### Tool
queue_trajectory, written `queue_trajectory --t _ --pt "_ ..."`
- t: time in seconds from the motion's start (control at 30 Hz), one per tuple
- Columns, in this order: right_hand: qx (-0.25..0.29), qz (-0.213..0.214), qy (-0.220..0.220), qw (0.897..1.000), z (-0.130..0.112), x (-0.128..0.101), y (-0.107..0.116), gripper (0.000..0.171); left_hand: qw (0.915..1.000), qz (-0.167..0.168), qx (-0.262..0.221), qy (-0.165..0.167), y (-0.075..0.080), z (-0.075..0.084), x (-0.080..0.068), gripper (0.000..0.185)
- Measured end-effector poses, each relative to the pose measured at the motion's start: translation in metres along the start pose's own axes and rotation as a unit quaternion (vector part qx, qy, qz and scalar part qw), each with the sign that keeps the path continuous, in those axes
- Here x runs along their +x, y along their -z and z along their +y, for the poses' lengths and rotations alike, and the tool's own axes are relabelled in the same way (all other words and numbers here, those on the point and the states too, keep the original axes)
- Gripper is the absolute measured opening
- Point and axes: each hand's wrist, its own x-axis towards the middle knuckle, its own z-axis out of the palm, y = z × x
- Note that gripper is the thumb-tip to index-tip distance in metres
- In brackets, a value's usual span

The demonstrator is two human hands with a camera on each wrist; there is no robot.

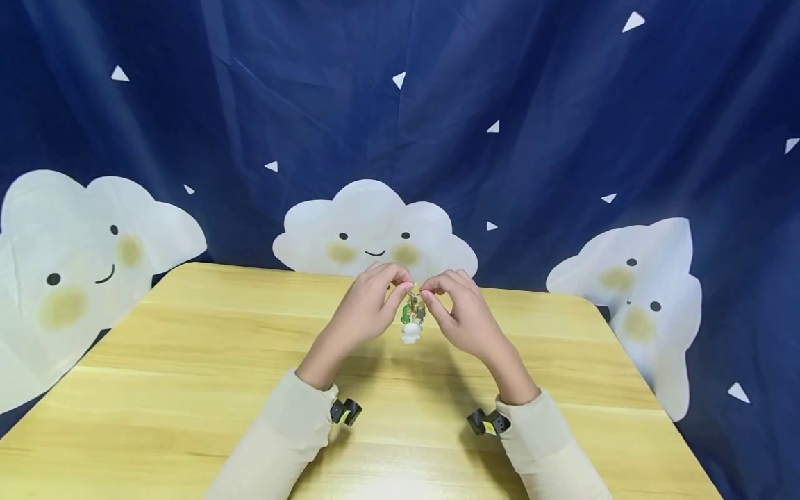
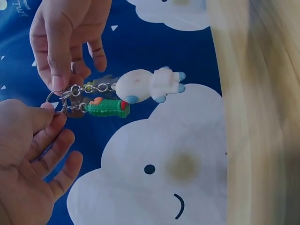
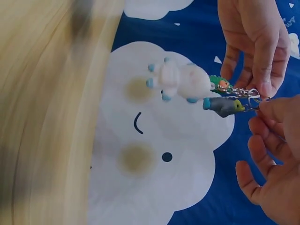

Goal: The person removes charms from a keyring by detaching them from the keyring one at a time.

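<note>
Above the table, both hands pinch a keychain by its metal ring (image 2: 50,97) between thumb and fingers. My left hand (image 1: 365,305) is on one side of the ring, my right hand (image 1: 465,316) on the other. Short silver chains (image 2: 96,87) carry several small charms. Lowest hangs a white figure (image 1: 411,332) with blue feet. A green charm (image 2: 107,108) with an orange and red part dangles beside it. The right wrist view also shows a grey charm (image 3: 225,106) with a yellow top and a blue end. Parts of the charms overlap one another.
The wooden table (image 1: 187,333) stretches out under both arms. Behind it hangs a dark blue curtain (image 1: 350,104) with white smiling clouds (image 1: 375,215) and small white triangles. Each sleeve cuff has a black camera (image 1: 346,412) strapped at the wrist.
</note>
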Motion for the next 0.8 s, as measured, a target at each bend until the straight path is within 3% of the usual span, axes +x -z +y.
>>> queue_trajectory --t 0.4,0.67,0.8 --pt "0.009 0.016 0.023 1.0 -0.002 0.0011 -0.0005 0.008 0.9984 0.033 0.003 -0.045 0.0007 0.0045 -0.0004 0.007" --pt "0.036 0.031 0.027 0.999 -0.0063 0.0031 -0.0014 0.005 0.9889 0.123 -0.057 -0.061 0.0002 0.0016 0.0011 0.007" --pt "0.038 0.053 0.041 0.997 -0.0071 0.0037 -0.002 0.008 0.9848 0.14 -0.081 -0.063 -0.0029 0.001 0.0018 0.006"
